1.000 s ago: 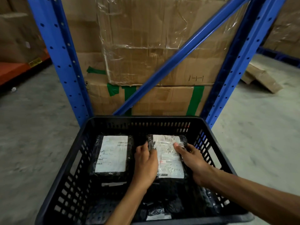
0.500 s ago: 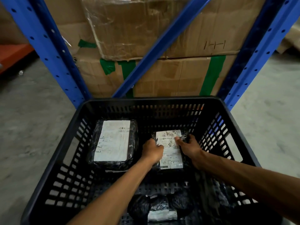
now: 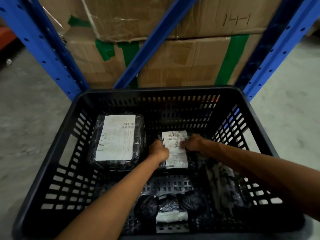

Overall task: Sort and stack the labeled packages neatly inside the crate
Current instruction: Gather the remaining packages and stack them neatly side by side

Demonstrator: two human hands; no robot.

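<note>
A black slotted plastic crate stands on the floor below me. At its far left lies a large black-wrapped package with a white label facing up. To its right a smaller black package with a white label lies flat low in the crate. My left hand grips its left edge and my right hand grips its right edge. At the crate's near side rest a crumpled black package with a white label and dark wrapped packages at the right.
Blue steel rack uprights and a diagonal brace rise just behind the crate. Stacked cardboard boxes with green tape fill the rack. Grey concrete floor lies to both sides.
Both hands have carried the smaller labelled package downward, deeper into the crate, and the view has tilted down closer to the crate. The large package has stayed put.
</note>
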